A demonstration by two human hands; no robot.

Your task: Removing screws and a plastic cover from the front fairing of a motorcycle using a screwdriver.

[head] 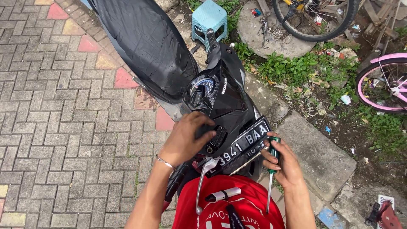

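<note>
Daylight is falling on grey brick paving [63,127] with red patches, while weeds [292,68] are growing beside a concrete slab [318,152].

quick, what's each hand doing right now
Left hand: spread open, palm resting on the scooter's black handlebar cover.
Right hand: closed on a green-handled screwdriver, shaft pointing down.

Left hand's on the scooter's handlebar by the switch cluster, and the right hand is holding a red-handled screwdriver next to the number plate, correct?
Not quite: the screwdriver has a green handle, not red, as the head view shows. The rest holds: the left hand rests on the scooter's handlebar by the switches, and the right hand grips the screwdriver beside the number plate.
</note>
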